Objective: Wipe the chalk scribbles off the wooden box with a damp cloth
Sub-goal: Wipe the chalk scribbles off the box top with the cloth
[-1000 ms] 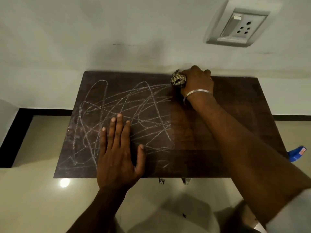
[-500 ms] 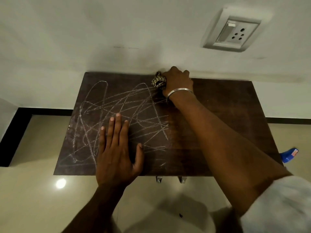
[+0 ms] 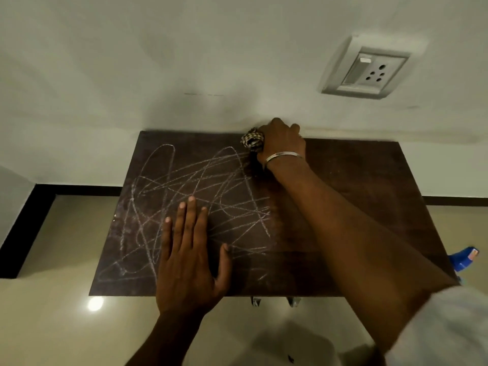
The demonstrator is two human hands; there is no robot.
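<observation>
- The flat, dark brown wooden box (image 3: 356, 207) is being viewed from above, with its far edge lying against the pale wall.
- White chalk scribbles (image 3: 198, 194) are covering the left half of the box top, while the right half is showing bare dark wood.
- A bunched-up, tan-and-black checked cloth (image 3: 252, 138) is being gripped in the right hand (image 3: 282, 142), with the fingers curled round it. It is being pressed onto the top at the far edge, near the middle, just where the scribbles are ending.
- A thin silver bangle (image 3: 282, 155) is being worn on the right wrist, and a white sleeve (image 3: 449, 326) is being seen at the lower right corner.
- The left hand (image 3: 190, 262) is being laid palm down on the near-left part of the top. Its fingers are straight and close together and its thumb is spread, nothing is being held, and some of the chalk lines are being covered by it.
- Two small metal fittings (image 3: 274, 301) are showing just below the near edge of the box.
- A blue plastic object (image 3: 464, 258) is being partly hidden behind the box's right edge; what it is cannot be made out.
- A white switch-and-socket plate (image 3: 369, 70) is being seen on the wall, above and to the right.
- A glossy beige tiled floor (image 3: 52, 233) is lying around the box, bordered by a black skirting strip (image 3: 26, 223).
</observation>
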